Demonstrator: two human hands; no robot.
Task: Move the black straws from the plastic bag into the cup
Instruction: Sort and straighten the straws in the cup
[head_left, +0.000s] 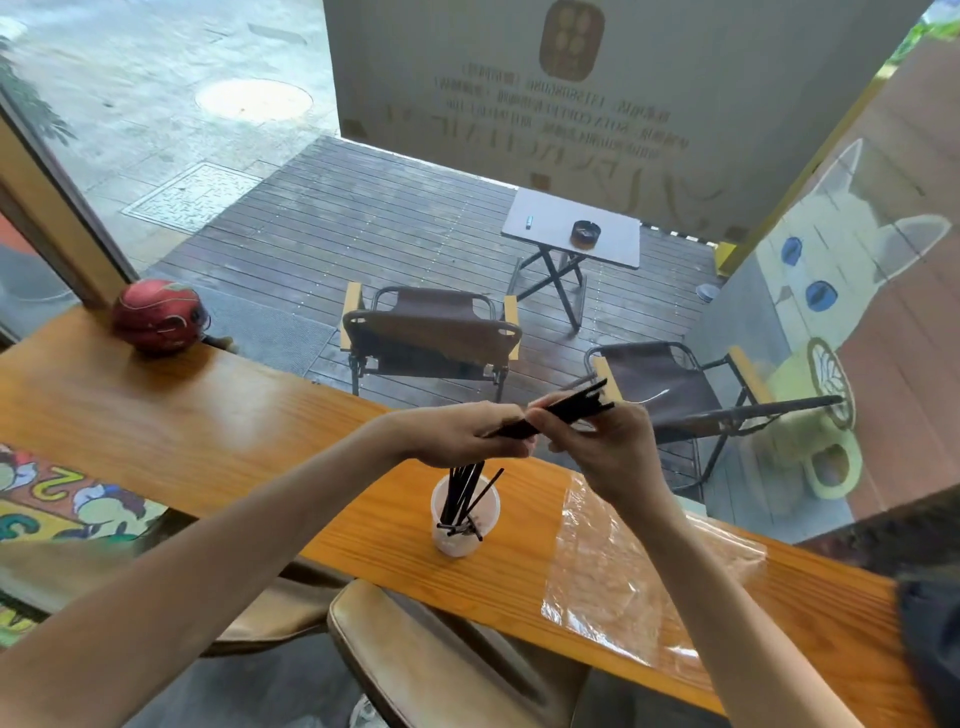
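Note:
A small bundle of black straws (571, 408) is held level in the air above the wooden counter, gripped by both hands. My left hand (457, 434) pinches the near end and my right hand (602, 441) wraps the middle, with the far tips sticking out past it. Directly below stands a translucent cup (464, 540) with several black straws (465, 493) leaning inside. The clear plastic bag (623, 571) lies flat and looks empty on the counter to the right of the cup.
The narrow wooden counter (208, 415) runs along a window. A red helmet (158, 317) rests at its far left. A padded stool (447, 660) sits below the counter. A dark object (935, 623) lies at the right edge. Folding chairs stand outside the glass.

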